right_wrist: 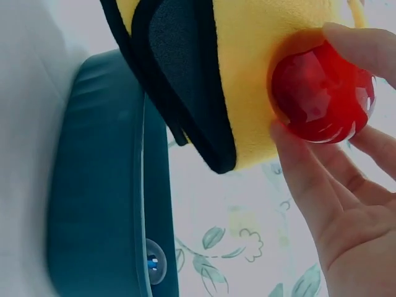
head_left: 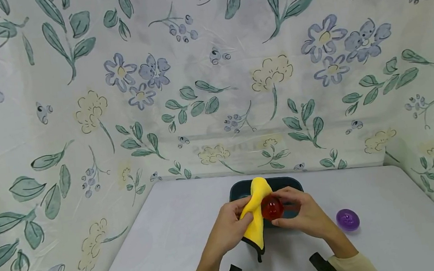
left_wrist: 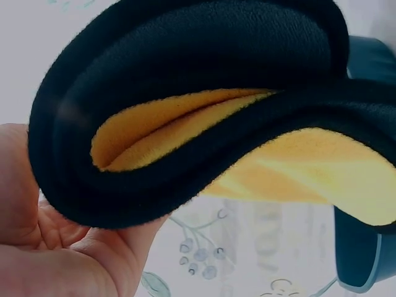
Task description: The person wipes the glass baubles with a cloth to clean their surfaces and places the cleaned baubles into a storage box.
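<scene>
My left hand [head_left: 229, 226] grips a folded yellow cloth [head_left: 260, 189] with a dark edging and a dark grey reverse side, which shows large in the left wrist view. The fingers and thumb of my right hand [head_left: 304, 214] pinch a shiny red ball [head_left: 273, 207]. In the right wrist view the ball [right_wrist: 322, 93] lies right against the yellow face of the cloth [right_wrist: 247, 80]. Both hands are over the near side of a dark teal tray [head_left: 241, 188], and they partly hide it.
A purple ball [head_left: 348, 220] rests on the white table [head_left: 178, 226] to the right of my right hand. Inside the teal tray, the right wrist view shows a clear ball [right_wrist: 157, 267] with something blue in it. A floral curtain [head_left: 206, 110] rises behind the table.
</scene>
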Demonstrator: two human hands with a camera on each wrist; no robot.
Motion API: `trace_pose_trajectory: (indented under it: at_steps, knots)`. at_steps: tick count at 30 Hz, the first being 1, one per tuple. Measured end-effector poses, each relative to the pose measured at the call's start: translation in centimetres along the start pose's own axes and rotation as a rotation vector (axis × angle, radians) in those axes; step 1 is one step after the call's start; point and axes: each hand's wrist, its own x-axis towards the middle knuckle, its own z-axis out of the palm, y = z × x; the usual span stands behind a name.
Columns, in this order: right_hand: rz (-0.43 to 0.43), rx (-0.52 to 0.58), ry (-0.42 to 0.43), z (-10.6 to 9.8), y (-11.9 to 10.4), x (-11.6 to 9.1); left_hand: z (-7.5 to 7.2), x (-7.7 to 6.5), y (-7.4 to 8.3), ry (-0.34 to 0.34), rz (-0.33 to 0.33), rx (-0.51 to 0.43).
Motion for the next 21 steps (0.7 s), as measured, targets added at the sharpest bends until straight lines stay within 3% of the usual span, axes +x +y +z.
trace_pose_trajectory:
  at_steps: [21]
  knots:
    - [0.002, 0.063, -0.147, 0.18, -0.05, -0.32, 0.24, 0.20, -0.42, 0.025, 0.025, 0.042]
